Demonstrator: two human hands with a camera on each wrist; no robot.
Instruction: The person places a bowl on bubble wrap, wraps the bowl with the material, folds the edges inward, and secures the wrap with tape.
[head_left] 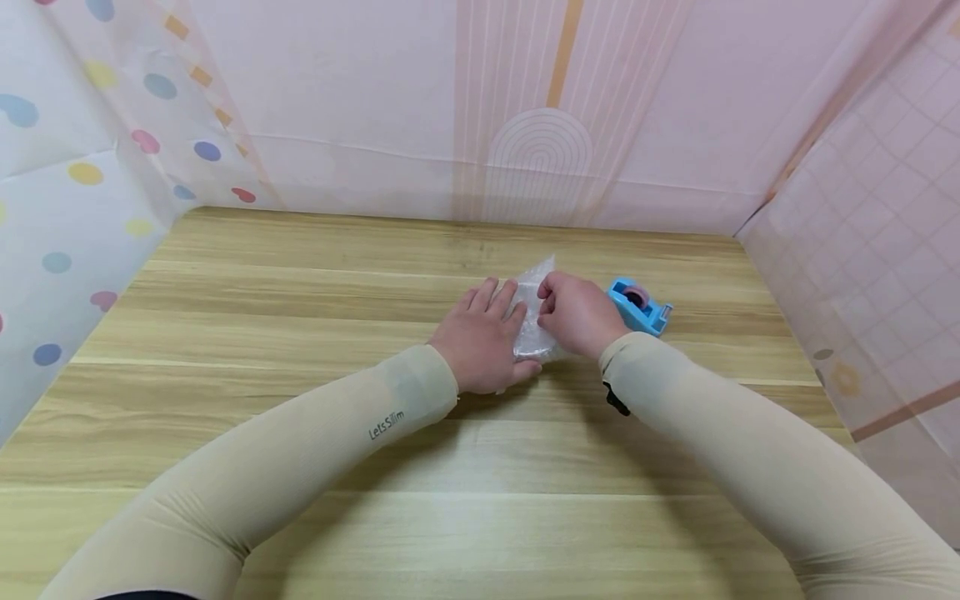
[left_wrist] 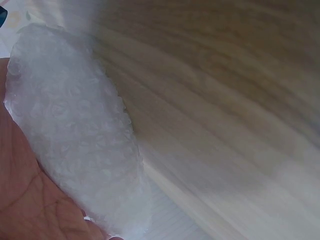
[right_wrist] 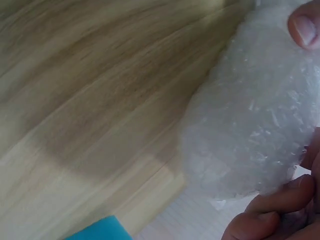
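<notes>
A clear bubble-wrap bundle sits on the wooden table between both hands, its pointed flap rising on the far side. The left hand rests along the bundle's left side, fingers straight and spread, thumb at the near edge. From the right, the right hand pinches the wrap with curled fingers. The left wrist view shows the bubbly surface bulging beside the palm. In the right wrist view the wrap has curled fingers at its lower right. The bundle's contents are hidden.
A blue tape dispenser with a pinkish roll stands just right of the right hand. Patterned cloth walls border the wooden table at the back and both sides.
</notes>
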